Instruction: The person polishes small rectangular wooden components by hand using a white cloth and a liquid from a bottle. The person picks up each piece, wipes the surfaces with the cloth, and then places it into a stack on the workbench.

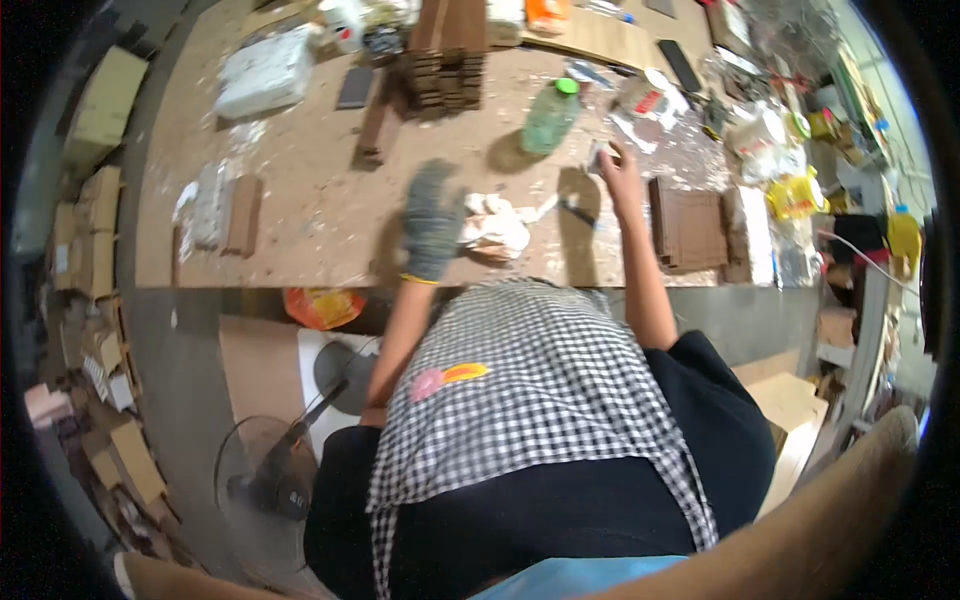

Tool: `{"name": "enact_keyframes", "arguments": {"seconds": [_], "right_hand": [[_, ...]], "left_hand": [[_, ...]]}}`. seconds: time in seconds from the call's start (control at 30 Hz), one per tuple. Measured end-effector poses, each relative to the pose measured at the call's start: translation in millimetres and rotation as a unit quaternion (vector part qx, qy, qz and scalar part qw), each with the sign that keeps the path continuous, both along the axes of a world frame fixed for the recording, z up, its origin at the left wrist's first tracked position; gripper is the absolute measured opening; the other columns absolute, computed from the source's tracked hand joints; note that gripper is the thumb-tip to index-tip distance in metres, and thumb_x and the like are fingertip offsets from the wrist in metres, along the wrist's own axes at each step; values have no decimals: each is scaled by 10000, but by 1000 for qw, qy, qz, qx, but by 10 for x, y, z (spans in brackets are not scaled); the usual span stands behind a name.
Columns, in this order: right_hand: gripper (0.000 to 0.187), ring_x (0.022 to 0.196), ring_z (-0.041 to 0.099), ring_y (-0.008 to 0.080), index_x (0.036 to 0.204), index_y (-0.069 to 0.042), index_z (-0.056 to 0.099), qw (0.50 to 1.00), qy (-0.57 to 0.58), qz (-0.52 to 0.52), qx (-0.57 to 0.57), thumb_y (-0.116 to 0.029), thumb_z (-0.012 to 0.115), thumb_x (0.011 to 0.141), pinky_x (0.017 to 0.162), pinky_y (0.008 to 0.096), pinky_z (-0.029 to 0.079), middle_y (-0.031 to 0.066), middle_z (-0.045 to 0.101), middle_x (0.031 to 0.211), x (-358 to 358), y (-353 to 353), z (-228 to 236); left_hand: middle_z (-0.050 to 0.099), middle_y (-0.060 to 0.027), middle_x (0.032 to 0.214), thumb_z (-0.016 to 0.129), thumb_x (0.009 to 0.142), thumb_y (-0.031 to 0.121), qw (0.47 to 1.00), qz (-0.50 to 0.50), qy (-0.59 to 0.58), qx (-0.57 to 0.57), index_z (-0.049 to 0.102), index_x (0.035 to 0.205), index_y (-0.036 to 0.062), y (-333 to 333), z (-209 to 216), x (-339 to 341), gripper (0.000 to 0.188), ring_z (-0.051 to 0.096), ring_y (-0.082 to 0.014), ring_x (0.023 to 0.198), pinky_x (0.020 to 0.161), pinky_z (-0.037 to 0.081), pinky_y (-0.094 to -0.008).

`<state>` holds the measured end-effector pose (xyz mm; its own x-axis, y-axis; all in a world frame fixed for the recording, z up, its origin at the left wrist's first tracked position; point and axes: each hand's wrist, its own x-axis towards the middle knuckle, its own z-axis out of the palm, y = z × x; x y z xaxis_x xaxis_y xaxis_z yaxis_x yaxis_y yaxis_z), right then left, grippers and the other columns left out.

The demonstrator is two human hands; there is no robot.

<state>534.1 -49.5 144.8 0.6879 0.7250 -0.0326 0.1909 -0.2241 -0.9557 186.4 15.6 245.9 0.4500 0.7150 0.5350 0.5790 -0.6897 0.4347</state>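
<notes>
My left hand (430, 220), in a grey knitted glove with a yellow cuff edge, is over the worktable, smeared by motion; its fingers cannot be made out. Right beside it lies a crumpled whitish cloth (497, 230). My bare right hand (622, 172) reaches farther over the table, its fingers closed on a small pale grey-white piece (598, 157) whose kind I cannot tell. To the left of that hand stands a green clear plastic bottle (550, 122) with a bright green cap. A thin dark tool (578, 213) lies on the table between the cloth and my right forearm.
Brown grooved boards (445, 70) are stacked at the back, with a brown block (380, 130) beside them. Another brown board stack (690, 228) sits at the right. A white wrapped package (265, 72) lies back left. Below the table edge (250, 288) stands a fan (270, 480).
</notes>
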Motion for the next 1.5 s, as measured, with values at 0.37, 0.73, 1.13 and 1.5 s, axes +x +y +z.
{"name": "enact_keyframes", "arguments": {"seconds": [0.37, 0.73, 1.13, 1.5], "right_hand": [[422, 1035, 571, 97, 1385, -75, 523, 882, 389, 234, 124, -46, 603, 972, 905, 250, 497, 12, 593, 1146, -1487, -226, 1067], [420, 962, 593, 416, 1164, -31, 631, 912, -396, -55, 86, -232, 746, 815, 859, 475, 484, 230, 627, 1027, 1266, 791, 685], [564, 1074, 587, 422, 1284, -41, 570, 890, -448, -38, 72, -206, 776, 785, 903, 467, 508, 259, 548, 1210, 1131, 648, 1563], [392, 1063, 618, 333, 1212, -121, 662, 935, -305, 181, -14, -334, 719, 889, 899, 434, 510, 185, 617, 1153, 1549, 116, 1513]], "left_hand": [[697, -69, 921, 773, 860, 201, 835, -84, -321, -439, 582, 1264, 13, -279, -22, 352, 484, 643, -126, 797, 733, 525, -275], [637, -160, 1117, 698, 821, 53, 881, -2, -221, -418, 590, 1227, -22, -581, -181, 509, 427, 625, -252, 1041, 946, 494, -360], [620, -157, 1200, 717, 849, 10, 843, -9, -252, -475, 501, 1306, -50, -710, 190, 812, 508, 609, -197, 1078, 947, 498, -312], [632, -164, 1186, 709, 890, 154, 897, -16, -201, -393, 565, 1250, -38, -287, 549, 2567, 433, 621, -243, 1068, 958, 483, -357]]}}
